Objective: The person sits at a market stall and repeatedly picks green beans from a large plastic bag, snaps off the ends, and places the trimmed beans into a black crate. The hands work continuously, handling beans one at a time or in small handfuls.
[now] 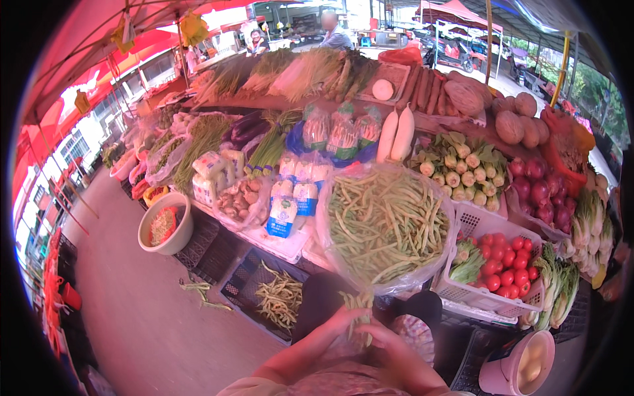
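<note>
My left grip [343, 321] is closed around a small bunch of green beans [358, 302], which stands roughly upright over my lap; my right grip [379, 332] is closed on the same bunch, lower down. Just beyond it, a large clear plastic bag [323, 222] lies open, heaped with bean pods [389, 221]. Two white radishes [402, 135] lie behind the bag. Beside my left knee [319, 298], a dark blue crate [243, 280] contains yellowish pods [281, 297]; farther left, loose pods [201, 292] lie on the ground. At right, a white basket [462, 298] holds tomatoes [505, 267] and leafy greens [466, 262], with a pink bucket [495, 375] nearer to me.
</note>
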{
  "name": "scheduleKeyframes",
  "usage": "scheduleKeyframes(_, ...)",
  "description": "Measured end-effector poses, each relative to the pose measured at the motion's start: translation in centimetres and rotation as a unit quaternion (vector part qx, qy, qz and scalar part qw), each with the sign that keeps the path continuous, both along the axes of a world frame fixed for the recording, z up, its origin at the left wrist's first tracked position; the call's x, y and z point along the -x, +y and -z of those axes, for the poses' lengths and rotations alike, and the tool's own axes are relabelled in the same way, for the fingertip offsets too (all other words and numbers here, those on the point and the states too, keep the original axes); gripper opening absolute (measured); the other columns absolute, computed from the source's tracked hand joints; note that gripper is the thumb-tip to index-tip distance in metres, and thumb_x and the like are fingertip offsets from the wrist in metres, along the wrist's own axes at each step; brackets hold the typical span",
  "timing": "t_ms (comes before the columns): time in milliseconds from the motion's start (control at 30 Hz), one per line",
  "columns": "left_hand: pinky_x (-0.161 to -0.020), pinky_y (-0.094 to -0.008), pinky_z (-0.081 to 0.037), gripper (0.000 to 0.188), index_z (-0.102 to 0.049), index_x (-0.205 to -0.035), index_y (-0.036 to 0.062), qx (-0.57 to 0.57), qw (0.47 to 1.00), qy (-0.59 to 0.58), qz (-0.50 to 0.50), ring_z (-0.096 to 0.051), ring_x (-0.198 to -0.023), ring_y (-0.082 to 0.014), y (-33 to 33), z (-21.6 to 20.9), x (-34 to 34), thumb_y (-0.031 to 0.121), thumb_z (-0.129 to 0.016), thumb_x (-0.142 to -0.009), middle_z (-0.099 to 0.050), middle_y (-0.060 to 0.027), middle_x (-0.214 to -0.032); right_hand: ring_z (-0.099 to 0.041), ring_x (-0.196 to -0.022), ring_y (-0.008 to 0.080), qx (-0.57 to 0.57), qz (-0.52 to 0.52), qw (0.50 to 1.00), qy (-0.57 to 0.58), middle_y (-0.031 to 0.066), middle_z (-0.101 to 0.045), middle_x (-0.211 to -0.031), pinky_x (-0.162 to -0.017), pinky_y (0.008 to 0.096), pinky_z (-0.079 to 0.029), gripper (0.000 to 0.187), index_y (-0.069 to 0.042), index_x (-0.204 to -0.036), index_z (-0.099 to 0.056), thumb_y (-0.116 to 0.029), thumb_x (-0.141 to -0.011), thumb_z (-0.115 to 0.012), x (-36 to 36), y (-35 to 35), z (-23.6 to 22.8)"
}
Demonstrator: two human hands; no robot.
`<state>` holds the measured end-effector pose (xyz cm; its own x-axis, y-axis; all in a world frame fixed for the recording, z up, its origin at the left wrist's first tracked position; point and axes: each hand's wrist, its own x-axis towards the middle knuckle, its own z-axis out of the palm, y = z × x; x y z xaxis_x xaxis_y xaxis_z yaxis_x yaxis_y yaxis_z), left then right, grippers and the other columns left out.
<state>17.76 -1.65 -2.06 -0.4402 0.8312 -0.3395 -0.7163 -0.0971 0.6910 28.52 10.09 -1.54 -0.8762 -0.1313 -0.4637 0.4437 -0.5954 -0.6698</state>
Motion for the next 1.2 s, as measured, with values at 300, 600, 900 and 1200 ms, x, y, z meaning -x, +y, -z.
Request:
scheduleKeyframes(300, -0.072, -0.0316, -0.053, 0.026, -0.066, -0.102, 0.0010, 0.096, 0.994, 0.036, 0.024, -0.066, -0.080, -0.0215, 0.8, 1.7, 0.4, 0.016, -0.071, -0.082, -0.068, -0.0099, -0.089, -0.063, -0.083, 0.0215, 0.061, 0.051, 0.997, -0.007, 0.0098, -0.060, -0.103, -0.064, 0.0343, -0.054, 0.044, -0.010, -0.129, -0.045, -0.033, -0.094, -0.059, 0.1, -0.3, 4.3)
scheduleKeyframes(600, -0.060, -0.0353, -0.055, 0.027, -0.067, -0.101, 0.0007, 0.081, 0.997, 0.009, 0.011, -0.066, -0.077, -0.0235, 0.7, 1.4, 0.1, 0.018, -0.071, -0.082, -0.068, -0.0111, -0.088, -0.053, -0.059, 0.0149, -0.103, -0.036, 0.992, -0.069, 0.0037, -0.054, -0.076, -0.045, 0.0271, -0.040, 0.034, -0.008, -0.105, -0.053, -0.039, -0.094, -0.059, -0.7, 0.2, -0.7)
scheduleKeyframes(900, -0.063, -0.0323, -0.051, 0.036, -0.065, -0.104, 0.0028, 0.144, 0.982, 0.118, 0.023, -0.062, -0.074, -0.0203, 0.0, 2.8, -1.0, 0.026, -0.076, -0.078, -0.064, -0.0096, -0.084, -0.059, -0.066, 0.0184, 0.007, -0.015, 0.999, 0.033, 0.0071, -0.059, -0.084, -0.053, 0.0333, -0.049, 0.033, -0.004, -0.111, -0.054, -0.032, -0.094, -0.060, -1.5, -1.4, 1.6)
scheduleKeyframes(1200, -0.069, -0.0349, -0.051, 0.033, -0.067, -0.101, -0.0017, 0.096, 0.994, 0.041, -0.024, -0.063, -0.079, -0.0207, -1.5, 1.8, -3.6, 0.026, -0.073, -0.082, -0.067, -0.0112, -0.091, -0.057, -0.059, 0.0165, -0.071, -0.035, 0.997, 0.008, 0.0061, -0.058, -0.082, -0.044, 0.0274, -0.042, 0.037, -0.005, -0.113, -0.051, -0.034, -0.092, -0.061, -3.0, -1.0, 3.4)
